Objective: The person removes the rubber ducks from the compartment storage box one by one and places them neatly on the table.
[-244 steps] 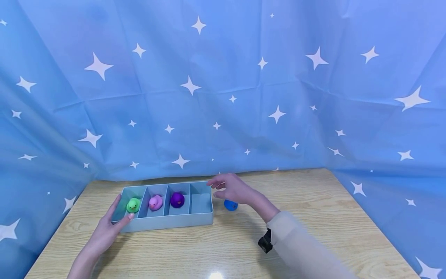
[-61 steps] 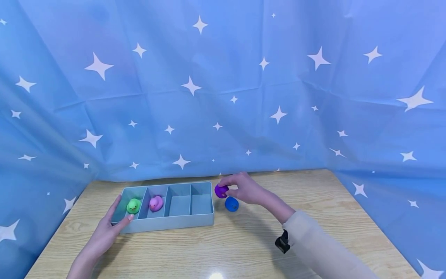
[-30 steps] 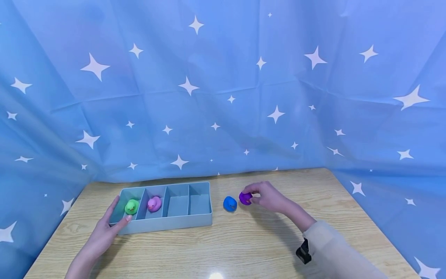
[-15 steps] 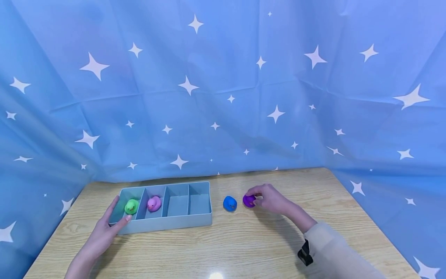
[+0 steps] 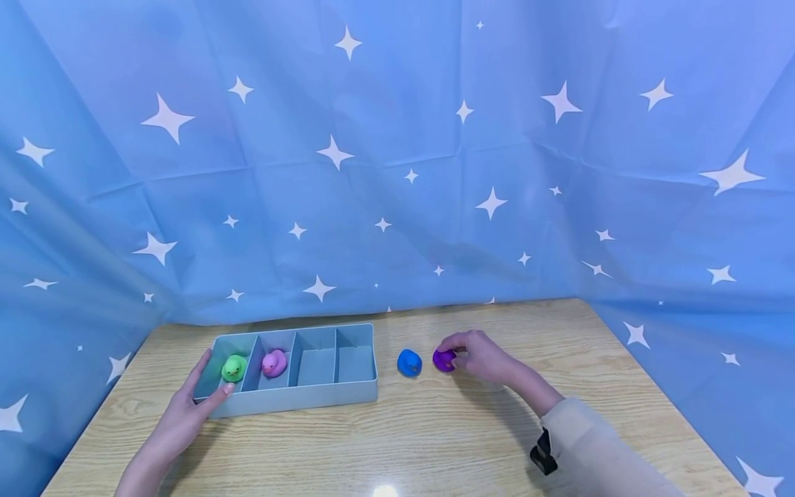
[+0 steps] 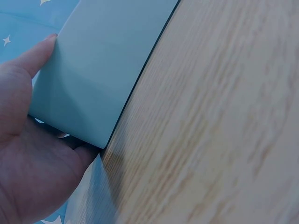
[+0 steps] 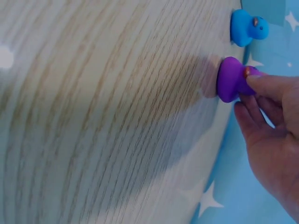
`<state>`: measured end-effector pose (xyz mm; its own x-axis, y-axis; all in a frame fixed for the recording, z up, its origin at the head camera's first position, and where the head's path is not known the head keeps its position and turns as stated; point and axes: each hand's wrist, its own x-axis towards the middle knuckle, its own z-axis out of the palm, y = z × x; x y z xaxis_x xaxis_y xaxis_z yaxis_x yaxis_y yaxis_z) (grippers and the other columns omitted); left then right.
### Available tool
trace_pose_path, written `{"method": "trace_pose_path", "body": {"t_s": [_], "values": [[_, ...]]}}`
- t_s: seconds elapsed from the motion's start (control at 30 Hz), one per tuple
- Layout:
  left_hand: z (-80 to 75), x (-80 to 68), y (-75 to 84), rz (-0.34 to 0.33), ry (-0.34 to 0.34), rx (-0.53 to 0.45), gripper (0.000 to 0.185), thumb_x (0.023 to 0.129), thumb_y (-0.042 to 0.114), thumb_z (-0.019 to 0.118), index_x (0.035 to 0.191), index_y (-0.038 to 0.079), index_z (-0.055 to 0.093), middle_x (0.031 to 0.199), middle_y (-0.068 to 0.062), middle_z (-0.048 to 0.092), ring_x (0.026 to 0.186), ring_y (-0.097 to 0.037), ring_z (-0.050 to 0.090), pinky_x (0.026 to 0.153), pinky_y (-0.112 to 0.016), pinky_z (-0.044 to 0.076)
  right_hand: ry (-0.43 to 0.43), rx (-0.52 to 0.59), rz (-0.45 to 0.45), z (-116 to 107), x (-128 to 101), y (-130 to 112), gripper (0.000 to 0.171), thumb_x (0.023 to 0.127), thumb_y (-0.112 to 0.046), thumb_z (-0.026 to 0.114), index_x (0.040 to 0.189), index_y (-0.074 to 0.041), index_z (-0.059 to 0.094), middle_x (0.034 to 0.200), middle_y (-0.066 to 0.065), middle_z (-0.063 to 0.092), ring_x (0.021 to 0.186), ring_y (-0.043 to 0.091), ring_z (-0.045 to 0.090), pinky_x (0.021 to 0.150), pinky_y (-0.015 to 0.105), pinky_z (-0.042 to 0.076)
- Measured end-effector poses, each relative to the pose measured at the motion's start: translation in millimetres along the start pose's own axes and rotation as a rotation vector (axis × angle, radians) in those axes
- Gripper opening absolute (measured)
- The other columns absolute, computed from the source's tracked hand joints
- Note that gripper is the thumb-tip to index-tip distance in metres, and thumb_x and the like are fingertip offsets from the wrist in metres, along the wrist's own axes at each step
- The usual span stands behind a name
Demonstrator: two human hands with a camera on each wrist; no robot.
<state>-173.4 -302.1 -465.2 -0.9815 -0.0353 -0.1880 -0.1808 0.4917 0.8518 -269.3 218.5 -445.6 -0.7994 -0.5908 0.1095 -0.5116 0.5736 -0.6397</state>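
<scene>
Right hand [image 5: 483, 355]: fingers curled on purple duck [image 5: 444, 359], which sits on desk [image 5: 397, 442] beside blue duck [image 5: 409, 362].
Left hand [image 5: 186, 414]: fingers straight, braces tray [image 5: 292, 400] corner.
Out: two ducks.
In tray: green duck [image 5: 233, 367], pink duck [image 5: 274, 362]; right two compartments empty.

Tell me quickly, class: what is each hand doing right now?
Left hand: fingers straight, holding the tray by its end.
Right hand: pinching the purple duck on the table.
</scene>
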Motion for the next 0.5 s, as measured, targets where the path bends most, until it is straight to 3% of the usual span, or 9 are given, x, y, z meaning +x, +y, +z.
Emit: {"method": "trace_pose_path", "body": {"t_s": [0.2, 0.5], "values": [[-0.6, 1.8, 1.1, -0.036, -0.011, -0.005, 0.1, 0.102, 0.049, 0.061, 0.162, 0.029, -0.017, 0.166, -0.029, -0.011, 0.149, -0.056, -0.008, 0.112, -0.078, 0.006, 0.013, -0.031, -0.012, -0.2, -1.7, -0.4, 0.028, 0.087, 0.019, 0.064, 0.111, 0.008, 0.073, 0.11, 0.019, 0.073, 0.105, 0.037, 0.069, 0.088, 0.049, 0.059], [-0.8, 1.7, 1.2, -0.032, -0.01, -0.002, 0.1, 0.102, 0.048, 0.061, 0.163, 0.028, -0.017, 0.166, -0.029, -0.011, 0.149, -0.056, -0.009, 0.112, -0.079, 0.006, 0.02, -0.05, -0.003, -0.3, -2.7, 0.0, 0.027, 0.087, 0.016, 0.066, 0.111, 0.006, 0.073, 0.111, 0.018, 0.072, 0.106, 0.036, 0.069, 0.088, 0.049, 0.058]]}}
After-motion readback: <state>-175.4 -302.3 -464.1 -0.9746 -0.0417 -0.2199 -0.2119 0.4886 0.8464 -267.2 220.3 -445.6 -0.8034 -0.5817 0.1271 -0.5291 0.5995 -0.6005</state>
